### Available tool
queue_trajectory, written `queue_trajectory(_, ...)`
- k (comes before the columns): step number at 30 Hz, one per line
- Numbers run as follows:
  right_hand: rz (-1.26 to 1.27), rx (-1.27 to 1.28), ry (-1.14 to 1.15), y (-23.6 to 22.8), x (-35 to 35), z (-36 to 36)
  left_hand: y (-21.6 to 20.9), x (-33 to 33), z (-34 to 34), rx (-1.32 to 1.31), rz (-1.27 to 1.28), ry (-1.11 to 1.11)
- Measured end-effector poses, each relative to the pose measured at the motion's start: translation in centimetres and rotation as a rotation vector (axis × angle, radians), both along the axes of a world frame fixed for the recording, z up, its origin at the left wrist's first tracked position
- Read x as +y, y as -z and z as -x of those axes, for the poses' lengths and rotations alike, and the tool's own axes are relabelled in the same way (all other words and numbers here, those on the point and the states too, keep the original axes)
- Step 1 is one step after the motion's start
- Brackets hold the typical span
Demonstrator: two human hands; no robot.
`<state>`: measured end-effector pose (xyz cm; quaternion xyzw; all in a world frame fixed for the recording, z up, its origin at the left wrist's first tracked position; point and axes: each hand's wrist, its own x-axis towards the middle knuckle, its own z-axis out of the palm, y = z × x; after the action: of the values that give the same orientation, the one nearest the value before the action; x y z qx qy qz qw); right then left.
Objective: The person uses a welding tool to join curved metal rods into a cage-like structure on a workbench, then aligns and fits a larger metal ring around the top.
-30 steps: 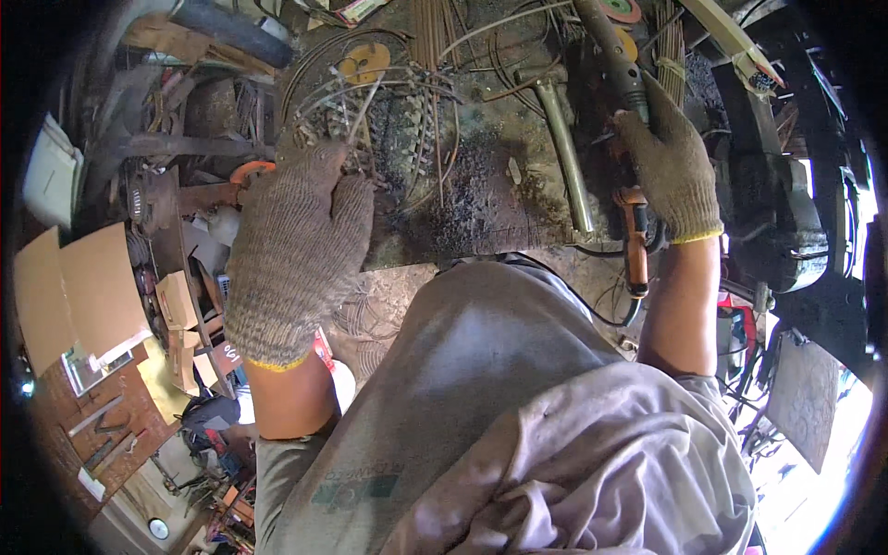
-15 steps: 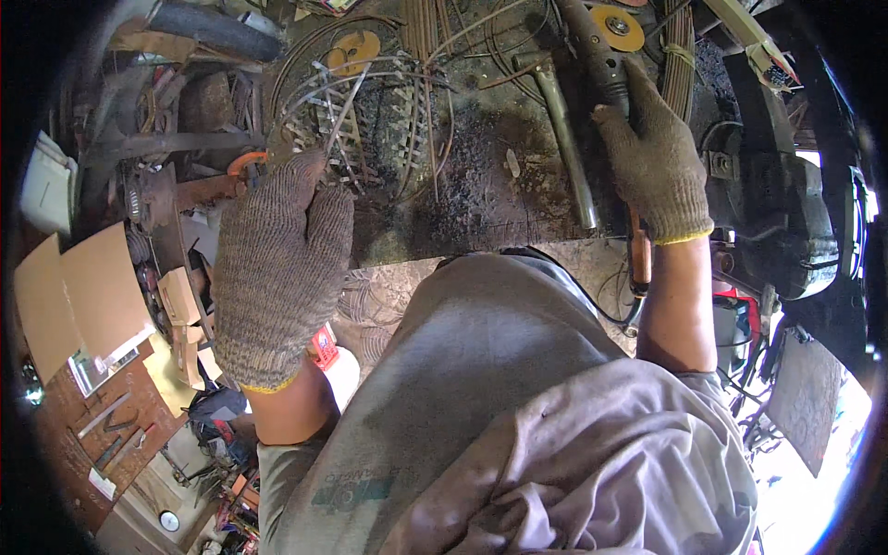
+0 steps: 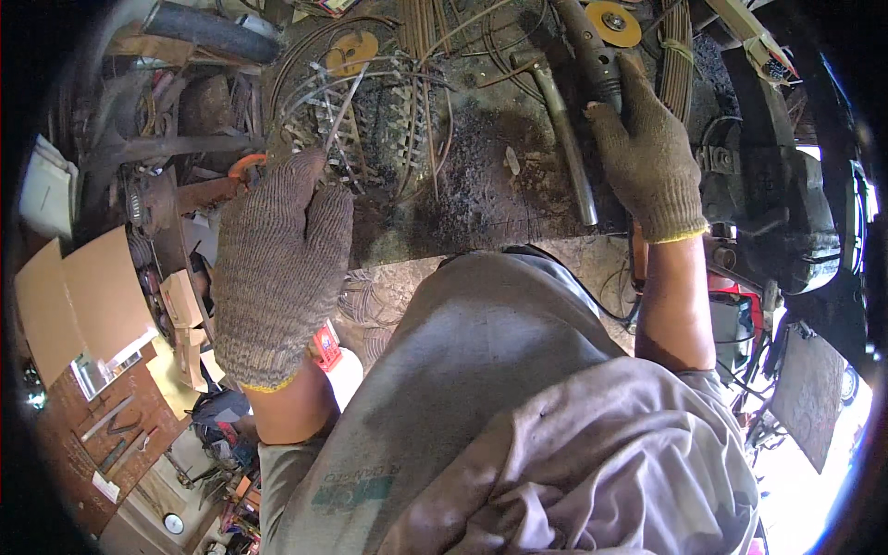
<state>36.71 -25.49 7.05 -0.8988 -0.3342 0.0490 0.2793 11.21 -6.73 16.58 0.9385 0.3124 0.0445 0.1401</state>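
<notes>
The person's gloved hands are well apart over the dark workbench [image 3: 481,227]. The right hand [image 3: 645,153] is wrapped around the lower end of a dark cylindrical tool [image 3: 592,60], which slants up beside a yellow disc [image 3: 614,35]. A metal tube [image 3: 566,139] lies just left of that hand. The left hand [image 3: 282,240] has its fingertips at the lower end of a pale strip [image 3: 348,102]; whether they grip it cannot be told. The strip slants over rows of small metal pieces [image 3: 403,129] on the workbench
</notes>
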Motion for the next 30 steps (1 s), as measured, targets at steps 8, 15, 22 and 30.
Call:
queue_trajectory(8,-0.004,0.011,-0.023,0.4,0.0,0.0,0.4,0.0,-0.1,-0.044,-0.062,0.03)
queue_trajectory(15,-0.001,0.017,-0.022,-0.1,0.2,0.4,0.4,0.0,0.0,-0.051,-0.108,0.026)
queue_trajectory(22,-0.009,-0.022,-0.027,0.2,0.1,0.5,0.6,0.1,-0.1,-0.025,-0.072,0.025)
queue_trajectory(30,-0.007,-0.118,-0.038,1.6,-0.9,0.3,-0.1,0.5,-0.1,0.126,-0.117,0.04)
